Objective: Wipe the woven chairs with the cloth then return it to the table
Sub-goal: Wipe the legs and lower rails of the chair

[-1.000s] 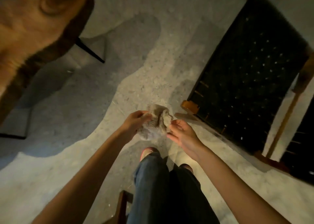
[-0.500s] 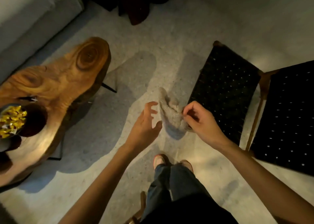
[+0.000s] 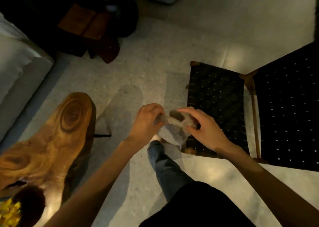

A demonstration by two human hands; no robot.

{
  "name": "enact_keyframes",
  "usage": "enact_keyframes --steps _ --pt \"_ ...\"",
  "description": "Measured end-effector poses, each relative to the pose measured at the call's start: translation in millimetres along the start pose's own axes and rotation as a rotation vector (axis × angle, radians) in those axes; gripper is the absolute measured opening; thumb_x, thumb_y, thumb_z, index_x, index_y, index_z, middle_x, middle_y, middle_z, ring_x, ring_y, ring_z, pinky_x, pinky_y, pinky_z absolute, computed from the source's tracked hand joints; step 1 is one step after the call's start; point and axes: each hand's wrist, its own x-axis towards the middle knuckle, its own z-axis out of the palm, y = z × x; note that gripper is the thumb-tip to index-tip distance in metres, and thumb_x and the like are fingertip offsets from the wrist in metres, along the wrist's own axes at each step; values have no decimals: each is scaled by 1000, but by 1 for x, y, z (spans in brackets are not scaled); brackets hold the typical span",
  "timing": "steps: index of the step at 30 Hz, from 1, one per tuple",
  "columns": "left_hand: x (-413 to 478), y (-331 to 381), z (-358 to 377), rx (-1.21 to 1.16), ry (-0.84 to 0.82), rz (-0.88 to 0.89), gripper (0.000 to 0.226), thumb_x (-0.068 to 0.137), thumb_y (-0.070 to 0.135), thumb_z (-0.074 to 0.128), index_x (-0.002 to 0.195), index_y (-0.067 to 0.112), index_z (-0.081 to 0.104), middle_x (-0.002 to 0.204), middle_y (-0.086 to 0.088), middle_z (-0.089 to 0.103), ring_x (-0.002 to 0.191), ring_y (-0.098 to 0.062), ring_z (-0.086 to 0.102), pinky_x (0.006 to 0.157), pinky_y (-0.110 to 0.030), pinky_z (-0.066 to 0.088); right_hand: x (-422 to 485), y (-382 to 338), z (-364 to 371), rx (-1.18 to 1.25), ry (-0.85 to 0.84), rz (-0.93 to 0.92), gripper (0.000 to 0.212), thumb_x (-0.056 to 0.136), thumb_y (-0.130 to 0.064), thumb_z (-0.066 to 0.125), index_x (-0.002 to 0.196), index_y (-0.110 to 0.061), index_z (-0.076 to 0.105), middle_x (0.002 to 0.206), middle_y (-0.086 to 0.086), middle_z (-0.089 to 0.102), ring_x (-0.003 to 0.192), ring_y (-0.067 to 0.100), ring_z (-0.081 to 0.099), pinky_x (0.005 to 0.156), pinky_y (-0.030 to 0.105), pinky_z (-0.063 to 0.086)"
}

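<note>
In the head view both hands are closed on the cloth (image 3: 174,129). The left hand (image 3: 146,121) has its fingers curled round one bunched end, and the right hand (image 3: 203,130) pinches the other end with its fingers arched over the top. The cloth is between them, in the air above the floor, with a loose fold hanging below the knuckles. Just to the right of the right hand is the nearer woven chair (image 3: 215,102), its dark seat partly behind that wrist, and further right, touching or nearly touching it, is the second woven chair (image 3: 290,109). Well to the left of the left hand lies the wooden surface (image 3: 51,137), with a dark bowl of yellow things (image 3: 10,211) at its near end. Neither seat looks touched yet, so this is probably the cloth being readied for the first pass. The likely trouble starts with that wad: if it goes down bunched it would ride over the strands and miss the gaps, and a rough fibre could catch in the weave and drag. The light is dim, so a missed patch on black webbing would be hard to spot. One foot is stepping forward below the hands, close to the nearer chair's front corner, where a toe could knock the frame. Later, dropping the cloth carelessly on the surface could nudge the bowl — worth aiming for bare wood.
</note>
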Motion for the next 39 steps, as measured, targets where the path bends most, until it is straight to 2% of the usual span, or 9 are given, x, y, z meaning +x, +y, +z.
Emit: enact_keyframes --steps 5,8,11,14,19,23,27,34,39 --pt "107 -25 -32 118 -162 208 17 81 18 72 89 8 62 91 -5 64 91 -21 60 113 -32 15 69 15 -13 -195 111 135 21 91 -29 61 108 -17 66 104 -2 58 80 12 58 70 29 53" --pt "163 -34 -46 174 -285 347 21 83 24 72 90 8 61 91 -6 62 90 -21 59 114 -28 14 99 20 -27 -355 222 237 30 87 -37 64 114 -24 62 97 -7 46 80 9 49 61 21 45" --pt "208 -36 -50 171 -406 420 22 89 32 63 95 12 58 96 -4 61 94 -18 55 110 -28 24 113 26 -41 -448 299 318 33 82 -40 70 111 -26 64 105 -2 46 92 11 41 66 21 43" --pt "245 -33 -48 142 -511 458 20 92 33 58 101 16 58 99 0 58 94 -16 52 84 -27 40 118 35 -49 -511 358 427 25 79 -42 71 97 -25 66 122 -2 50 111 17 45 81 25 44" --pt "305 -24 -29 129 -643 614 15 93 24 56 104 15 60 99 2 54 88 -10 50 69 -22 35 122 38 -41 -396 506 646 21 81 -41 68 85 -26 55 81 -10 53 73 6 49 82 28 47" --pt "355 -23 -9 172 -774 753 20 93 29 57 108 16 62 102 0 56 89 -11 51 72 -23 36 135 34 -22 -185 599 871 18 90 -42 58 102 -33 47 93 -8 56 80 10 55 73 28 51" --pt "392 -22 -1 174 -904 867 19 91 31 60 104 17 63 95 5 56 80 -5 51 62 -16 34 157 18 8 3 791 1016 19 92 -30 59 109 -22 60 104 0 58 94 15 56 83 29 48" --pt "396 -8 -3 70 -1378 649 21 91 37 58 107 23 62 93 10 61 88 -3 58 62 -12 42 188 -20 55 654 1294 1227 29 85 -48 63 93 -20 59 86 -2 58 78 13 59 62 19 45" --pt "346 2 19 66 -1563 304 22 96 29 51 114 17 59 109 -6 64 99 -17 63 78 -30 57 199 -36 87 860 1532 1268 27 90 -44 60 99 -21 52 92 0 57 81 14 60 58 18 44"
